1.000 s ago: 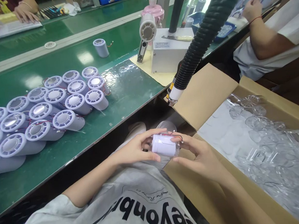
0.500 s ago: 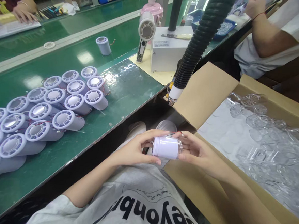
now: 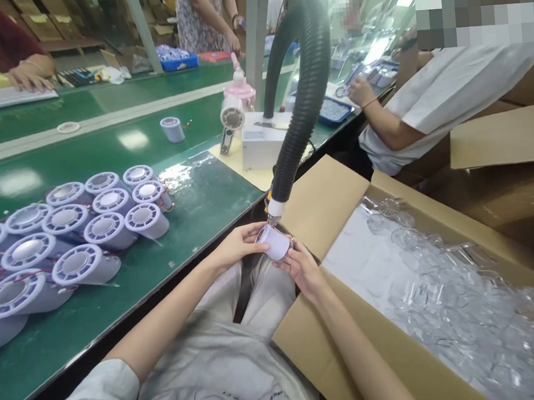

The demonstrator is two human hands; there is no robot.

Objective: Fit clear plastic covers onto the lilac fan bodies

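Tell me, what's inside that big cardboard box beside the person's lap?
The cardboard box holds a heap of clear plastic parts, some of them round with spokes. A pale sheet shows at one end. Whatever lies under the heap and the sheet is covered.

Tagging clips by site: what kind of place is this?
Likely a factory assembly line: long green bench, rows of identical lilac cylinders, a carton of clear plastic parts.

You're at a factory assembly line, long green bench, rows of identical lilac housings, black extraction hose, carton of clear parts, co-workers seated alongside.
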